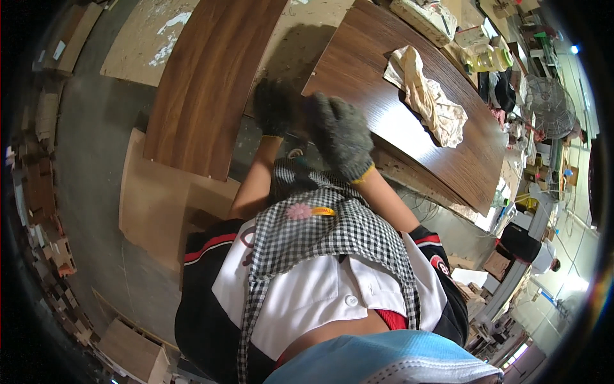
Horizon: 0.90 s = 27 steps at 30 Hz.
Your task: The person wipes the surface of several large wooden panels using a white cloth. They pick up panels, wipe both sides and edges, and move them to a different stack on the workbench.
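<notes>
Grey-gloved left hand [274,110] and right hand [341,136] are sitting near brown boards [208,89]; I cannot tell whether either is gripping.

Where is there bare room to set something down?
The left brown panel is bare, beside the gloved left hand. The right brown panel has room between its left edge and the crumpled cloth, beyond the right hand. It's crowded past its right edge, around the yellowish container.

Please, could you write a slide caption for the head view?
Gloved left hand near one brown panel; gloved right hand near another panel bearing a crumpled cloth.
</notes>
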{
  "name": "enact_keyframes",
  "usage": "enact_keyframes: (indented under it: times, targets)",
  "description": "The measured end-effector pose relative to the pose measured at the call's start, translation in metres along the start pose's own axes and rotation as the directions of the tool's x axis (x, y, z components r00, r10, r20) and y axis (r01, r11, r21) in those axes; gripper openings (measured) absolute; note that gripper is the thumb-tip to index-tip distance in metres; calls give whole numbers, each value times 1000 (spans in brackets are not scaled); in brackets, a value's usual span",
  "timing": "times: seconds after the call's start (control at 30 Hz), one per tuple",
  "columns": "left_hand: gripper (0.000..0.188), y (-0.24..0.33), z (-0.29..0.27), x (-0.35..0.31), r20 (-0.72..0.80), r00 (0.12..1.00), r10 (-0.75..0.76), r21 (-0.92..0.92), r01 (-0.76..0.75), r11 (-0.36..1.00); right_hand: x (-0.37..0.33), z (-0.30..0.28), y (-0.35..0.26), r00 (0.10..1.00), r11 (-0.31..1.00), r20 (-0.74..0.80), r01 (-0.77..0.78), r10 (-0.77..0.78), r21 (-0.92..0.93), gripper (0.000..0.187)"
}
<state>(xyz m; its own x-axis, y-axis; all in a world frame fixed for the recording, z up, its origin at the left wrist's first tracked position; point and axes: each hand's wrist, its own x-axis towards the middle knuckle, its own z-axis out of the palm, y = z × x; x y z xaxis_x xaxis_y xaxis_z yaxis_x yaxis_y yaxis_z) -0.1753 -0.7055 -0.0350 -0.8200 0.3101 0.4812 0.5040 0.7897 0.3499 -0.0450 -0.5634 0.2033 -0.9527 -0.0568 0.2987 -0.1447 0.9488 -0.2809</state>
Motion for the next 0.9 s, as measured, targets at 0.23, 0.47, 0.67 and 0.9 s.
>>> enact_keyframes:
  times: [0.23,0.47,0.67,0.9]
  targets:
    - [43,-20,43,-48,145,922,-360,-810,320,492,15,14,-37,928,936,143,328,-345,131,58]
    - [31,-2,7,2,-105,994,30,108,-19,994,15,-15,-9,982,990,124,141,-142,24,59]
    - [35,-9,17,-10,-107,993,44,65,-37,997,8,-21,-15,979,985,127,146,-158,95,57]
    - [34,-10,16,-6,-94,996,8,53,-3,999,13,-29,-19,959,964,197,159,-202,214,55]
